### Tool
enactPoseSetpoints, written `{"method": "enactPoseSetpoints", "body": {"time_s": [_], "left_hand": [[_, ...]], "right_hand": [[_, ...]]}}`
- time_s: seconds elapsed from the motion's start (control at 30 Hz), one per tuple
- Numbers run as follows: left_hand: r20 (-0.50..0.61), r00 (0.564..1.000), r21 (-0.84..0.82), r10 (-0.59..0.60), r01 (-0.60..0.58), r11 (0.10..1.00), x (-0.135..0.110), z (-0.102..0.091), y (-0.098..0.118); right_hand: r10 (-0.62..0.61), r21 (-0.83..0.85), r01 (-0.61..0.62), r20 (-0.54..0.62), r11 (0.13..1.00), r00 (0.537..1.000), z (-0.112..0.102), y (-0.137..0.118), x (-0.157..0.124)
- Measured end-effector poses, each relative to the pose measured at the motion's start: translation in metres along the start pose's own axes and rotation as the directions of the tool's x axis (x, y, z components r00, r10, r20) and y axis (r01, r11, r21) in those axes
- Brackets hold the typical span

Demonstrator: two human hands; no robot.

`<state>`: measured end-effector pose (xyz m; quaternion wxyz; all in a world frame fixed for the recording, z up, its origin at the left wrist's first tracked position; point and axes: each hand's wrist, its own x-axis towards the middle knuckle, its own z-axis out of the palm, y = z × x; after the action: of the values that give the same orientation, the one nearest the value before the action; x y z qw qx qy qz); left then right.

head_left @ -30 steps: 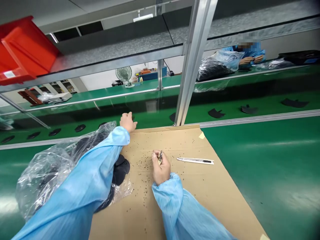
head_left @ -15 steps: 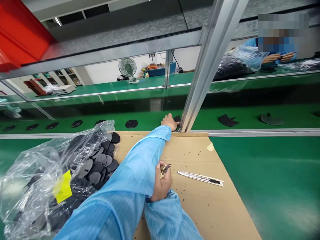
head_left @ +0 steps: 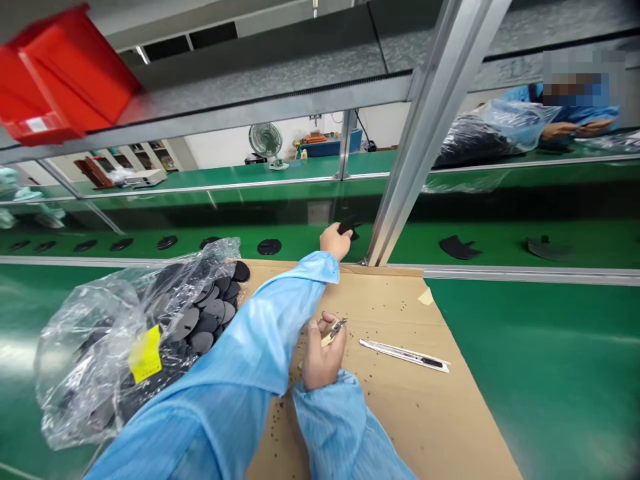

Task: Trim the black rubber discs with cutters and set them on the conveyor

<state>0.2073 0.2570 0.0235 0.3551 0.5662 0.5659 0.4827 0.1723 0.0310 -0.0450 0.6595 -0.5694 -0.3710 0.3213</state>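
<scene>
My left hand (head_left: 334, 241) reaches out over the conveyor belt (head_left: 300, 235) and is closed on a black flat part (head_left: 349, 227) lifted just off the belt, next to the metal post (head_left: 420, 133). Resting on the cardboard sheet (head_left: 400, 400), my right hand (head_left: 320, 350) is closed round a small pair of nippers (head_left: 333, 330) with the tips pointing up and right. A utility knife (head_left: 405, 355) lies on the cardboard to the right of that hand. A clear plastic bag of black round parts (head_left: 150, 327) sits to the left of my left arm.
More black parts (head_left: 460, 247) ride on the belt at both sides. Small black trimmings dot the cardboard. A red bin (head_left: 60, 73) sits on the upper shelf at left. Across the line, another person's hands (head_left: 575, 128) work beside a bag of black parts (head_left: 480, 133). A fan (head_left: 266, 141) stands behind.
My left hand moved right along the belt to the post, took hold of a black part and lifted it. The right hand stayed on the cardboard with the nippers.
</scene>
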Motion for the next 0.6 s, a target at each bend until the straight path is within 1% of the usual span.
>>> {"method": "enactPoseSetpoints", "body": {"time_s": [0.1,0.17,0.2,0.27,0.33,0.4,0.47,0.5,0.6], "left_hand": [[-0.051,0.999,-0.069,-0.005,0.001,0.998,-0.027,-0.051,0.005],[-0.051,0.998,-0.15,-0.045,0.037,0.988,-0.057,-0.09,0.004],[-0.013,0.992,-0.286,-0.123,0.115,0.951,-0.074,-0.111,0.002],[0.097,0.967,-0.492,-0.235,0.252,0.833,-0.114,-0.15,-0.007],[0.177,0.942,-0.6,-0.284,0.332,0.728,-0.153,-0.184,-0.019],[0.214,0.926,-0.662,-0.312,0.373,0.651,-0.186,-0.208,-0.033],[0.235,0.914,-0.692,-0.329,0.396,0.604,-0.21,-0.223,-0.046],[0.249,0.911,-0.7,-0.328,0.404,0.59,-0.217,-0.228,-0.051],[0.317,0.905,-0.698,-0.286,0.426,0.576,-0.228,-0.232,-0.06]], "right_hand": [[-0.041,-0.039,0.044,0.065,0.998,0.997,0.0,0.0,-0.001],[-0.048,-0.076,0.055,0.085,0.996,0.995,-0.001,-0.001,-0.001],[-0.05,-0.098,0.059,0.092,0.993,0.994,-0.002,-0.003,-0.001],[-0.076,-0.14,0.094,0.122,0.986,0.99,-0.003,-0.006,-0.002],[-0.134,-0.157,0.163,0.176,0.974,0.975,-0.004,-0.01,-0.004],[-0.214,-0.156,0.253,0.231,0.955,0.949,-0.006,-0.013,-0.006],[-0.301,-0.165,0.363,0.31,0.917,0.902,-0.008,-0.015,-0.009],[-0.345,-0.178,0.428,0.365,0.886,0.865,-0.009,-0.017,-0.011],[-0.445,-0.225,0.628,0.532,0.745,0.72,-0.011,-0.022,-0.017]]}}
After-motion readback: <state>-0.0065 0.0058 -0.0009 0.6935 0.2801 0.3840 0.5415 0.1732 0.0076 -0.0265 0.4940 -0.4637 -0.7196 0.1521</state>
